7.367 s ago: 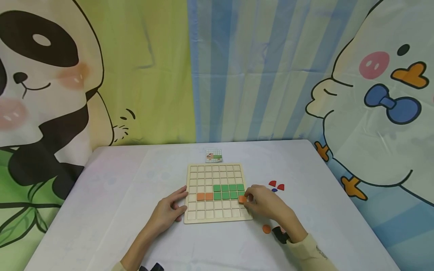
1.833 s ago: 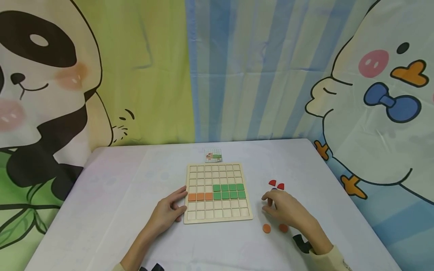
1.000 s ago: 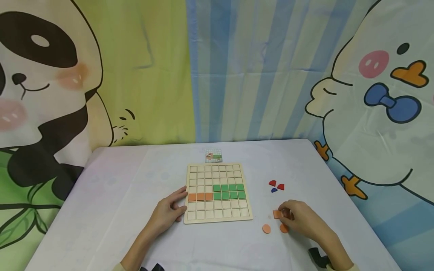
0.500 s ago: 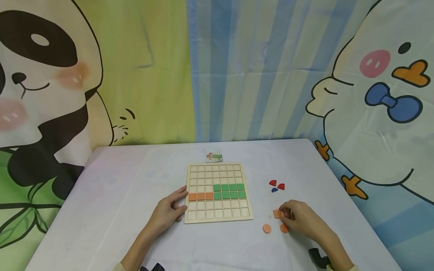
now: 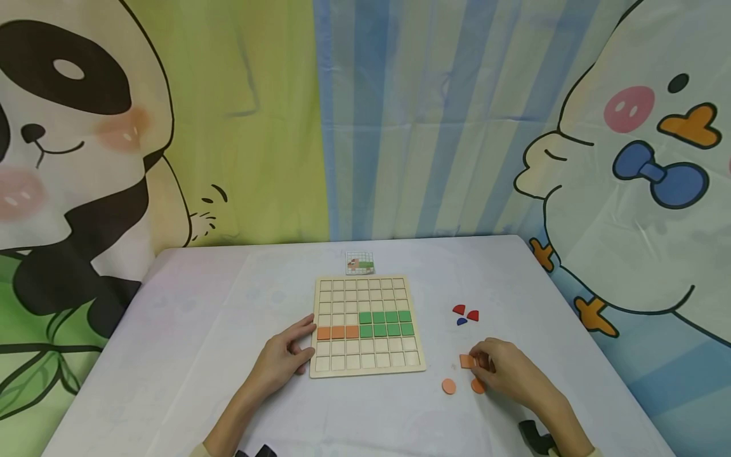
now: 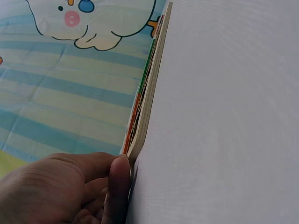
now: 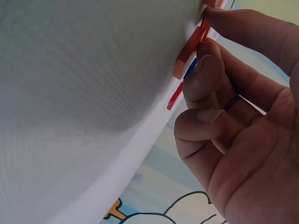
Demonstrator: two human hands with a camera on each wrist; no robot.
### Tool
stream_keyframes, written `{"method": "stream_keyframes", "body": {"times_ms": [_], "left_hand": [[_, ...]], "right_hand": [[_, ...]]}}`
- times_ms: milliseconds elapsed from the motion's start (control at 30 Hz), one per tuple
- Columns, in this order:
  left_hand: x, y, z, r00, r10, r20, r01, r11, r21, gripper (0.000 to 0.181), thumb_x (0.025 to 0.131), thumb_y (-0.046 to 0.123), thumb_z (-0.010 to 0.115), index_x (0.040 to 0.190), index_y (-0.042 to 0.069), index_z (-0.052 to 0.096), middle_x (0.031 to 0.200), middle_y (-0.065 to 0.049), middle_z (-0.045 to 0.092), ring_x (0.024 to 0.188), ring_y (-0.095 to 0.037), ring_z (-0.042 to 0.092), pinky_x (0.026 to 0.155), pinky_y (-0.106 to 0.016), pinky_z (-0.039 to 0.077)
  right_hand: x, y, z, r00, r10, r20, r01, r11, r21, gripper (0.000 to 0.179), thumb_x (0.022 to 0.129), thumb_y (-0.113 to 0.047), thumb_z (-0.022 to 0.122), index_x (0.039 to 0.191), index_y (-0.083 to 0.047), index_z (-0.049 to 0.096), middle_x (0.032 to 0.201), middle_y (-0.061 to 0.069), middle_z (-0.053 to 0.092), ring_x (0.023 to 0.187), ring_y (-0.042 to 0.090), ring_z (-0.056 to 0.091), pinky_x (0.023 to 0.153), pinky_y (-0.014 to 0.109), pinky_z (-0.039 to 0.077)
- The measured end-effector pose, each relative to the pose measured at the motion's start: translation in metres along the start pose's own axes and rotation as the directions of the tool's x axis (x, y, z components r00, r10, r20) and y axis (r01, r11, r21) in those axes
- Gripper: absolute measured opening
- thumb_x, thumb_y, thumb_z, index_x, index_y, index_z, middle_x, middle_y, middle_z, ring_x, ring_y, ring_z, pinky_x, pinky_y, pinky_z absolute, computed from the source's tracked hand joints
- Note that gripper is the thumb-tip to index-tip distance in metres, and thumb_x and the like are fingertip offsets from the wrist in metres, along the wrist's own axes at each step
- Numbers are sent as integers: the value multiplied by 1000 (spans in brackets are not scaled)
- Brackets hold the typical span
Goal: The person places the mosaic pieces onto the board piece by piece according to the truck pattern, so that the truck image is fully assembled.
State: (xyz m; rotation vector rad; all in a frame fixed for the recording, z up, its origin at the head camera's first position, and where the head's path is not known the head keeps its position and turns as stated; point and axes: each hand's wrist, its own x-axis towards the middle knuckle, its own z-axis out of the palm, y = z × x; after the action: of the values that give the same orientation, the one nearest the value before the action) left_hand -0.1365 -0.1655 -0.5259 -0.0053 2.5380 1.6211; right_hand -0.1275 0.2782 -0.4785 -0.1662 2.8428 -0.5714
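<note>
Green squares (image 5: 391, 329) and three orange squares (image 5: 338, 332) fill the board (image 5: 365, 362) partway — a loose orange tile (image 5: 466, 361), discs (image 5: 448, 386) and red wedges (image 5: 459, 310) seem left, right hand (image 5: 505, 367) touching that tile, grip unclear, left hand (image 5: 276, 357), fingers apart, edging the board.

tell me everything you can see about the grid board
The grid board looks like pale wood: flat, roughly square, divided by thin ridges into square cells. Eight green tiles fill two rows of four at its right, and three orange tiles continue the nearer row to the left. It lies flat on the white table, the left hand touching its left edge.
</note>
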Motion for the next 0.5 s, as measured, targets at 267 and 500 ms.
{"method": "stream_keyframes", "body": {"times_ms": [267, 500], "left_hand": [[0, 0, 0, 1000, 0, 3, 0, 1000, -1, 57, 94, 3, 76, 149, 9, 61, 166, 6, 49, 57, -12, 59, 52, -24, 48], [0, 1, 0, 1000, 0, 8, 0, 1000, -14, 58, 94, 2, 76, 149, 8, 61, 166, 5, 49, 57, -13, 59, 53, -24, 49]], "right_hand": [[1, 0, -1, 1000, -1, 0, 1, 1000, -4, 18, 89, -17, 86, 104, -12, 78, 78, -4, 57, 74, 13, 50, 58, 22, 43], [4, -5, -1, 1000, 13, 3, -13, 999, -37, 20, 88, -20, 86, 105, -12, 78, 78, -4, 58, 74, 12, 52, 59, 22, 45]]}}
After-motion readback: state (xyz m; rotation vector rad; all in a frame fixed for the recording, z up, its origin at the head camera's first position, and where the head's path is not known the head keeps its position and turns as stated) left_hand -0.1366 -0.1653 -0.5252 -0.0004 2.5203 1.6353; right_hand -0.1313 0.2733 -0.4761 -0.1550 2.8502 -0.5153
